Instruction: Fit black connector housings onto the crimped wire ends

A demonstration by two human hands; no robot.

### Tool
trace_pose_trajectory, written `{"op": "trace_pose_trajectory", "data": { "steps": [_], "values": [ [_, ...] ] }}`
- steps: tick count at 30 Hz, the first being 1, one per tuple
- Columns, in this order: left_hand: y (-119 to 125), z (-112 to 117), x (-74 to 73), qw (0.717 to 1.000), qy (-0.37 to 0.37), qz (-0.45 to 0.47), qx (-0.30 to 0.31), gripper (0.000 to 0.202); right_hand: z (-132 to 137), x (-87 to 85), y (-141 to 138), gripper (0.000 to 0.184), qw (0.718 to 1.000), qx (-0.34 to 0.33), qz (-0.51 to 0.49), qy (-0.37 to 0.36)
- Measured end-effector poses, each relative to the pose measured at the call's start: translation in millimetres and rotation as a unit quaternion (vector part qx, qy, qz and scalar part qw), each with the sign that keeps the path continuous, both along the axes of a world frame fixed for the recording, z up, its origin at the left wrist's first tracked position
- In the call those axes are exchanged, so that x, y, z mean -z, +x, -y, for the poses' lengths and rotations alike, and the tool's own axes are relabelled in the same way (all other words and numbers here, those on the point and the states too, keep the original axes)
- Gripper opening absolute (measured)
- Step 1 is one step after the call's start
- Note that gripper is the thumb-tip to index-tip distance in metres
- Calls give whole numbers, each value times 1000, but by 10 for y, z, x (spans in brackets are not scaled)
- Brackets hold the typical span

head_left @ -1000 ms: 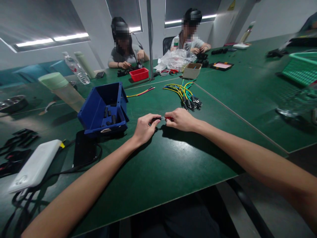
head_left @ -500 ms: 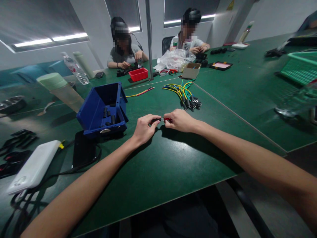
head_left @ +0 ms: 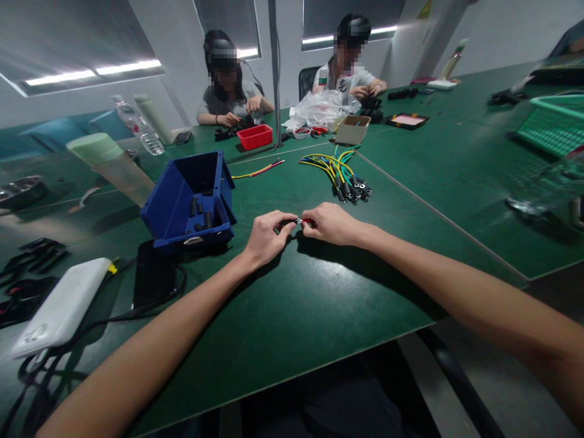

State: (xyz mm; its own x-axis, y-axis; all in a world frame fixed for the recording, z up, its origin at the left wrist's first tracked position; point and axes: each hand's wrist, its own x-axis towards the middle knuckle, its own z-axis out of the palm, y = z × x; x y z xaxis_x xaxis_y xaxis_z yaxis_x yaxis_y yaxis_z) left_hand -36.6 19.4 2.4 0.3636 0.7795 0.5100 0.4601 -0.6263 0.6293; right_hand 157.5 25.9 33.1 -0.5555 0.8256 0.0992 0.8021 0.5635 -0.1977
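Note:
Over the near part of the green table, my left hand [head_left: 268, 236] pinches a small black piece [head_left: 287, 222] between thumb and fingertips. Facing it, my right hand [head_left: 332, 222] is closed on a small red piece [head_left: 309, 222], mostly covered by the fingers. A bright metallic tip [head_left: 299, 221] shows between the two hands, where the pieces meet or nearly meet. Beyond the right hand lies a bundle of yellow, green and blue wires [head_left: 335, 167] with black connector ends. A blue bin [head_left: 159, 213] holding several black sleeves stands left of my left hand.
A few loose wires [head_left: 260, 171] lie behind the bin. A phone [head_left: 154, 277] and a white power bank [head_left: 64, 307] with cables are at the left. Across the table, near a red tray [head_left: 255, 138] and a cardboard box [head_left: 352, 130], two people work with their hands.
Both hands keep almost the same place and grip; the right hand has shifted very slightly. Across the table, one person's raised hand has moved a little.

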Motion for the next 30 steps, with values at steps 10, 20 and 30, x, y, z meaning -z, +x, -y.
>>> {"op": "trace_pose_trajectory", "data": {
  "steps": [10,20,30],
  "values": [
    [-17,-26,0,999,-14,22,-23,15,-9,4,48,22,997,-37,-66,25],
    [-28,-53,27,997,-31,53,-38,18,-115,24,156,30,996,-44,-56,50],
    [-19,-33,6,998,-21,47,-35,16,-104,31,147,30,995,-55,-71,48]
  ]
}}
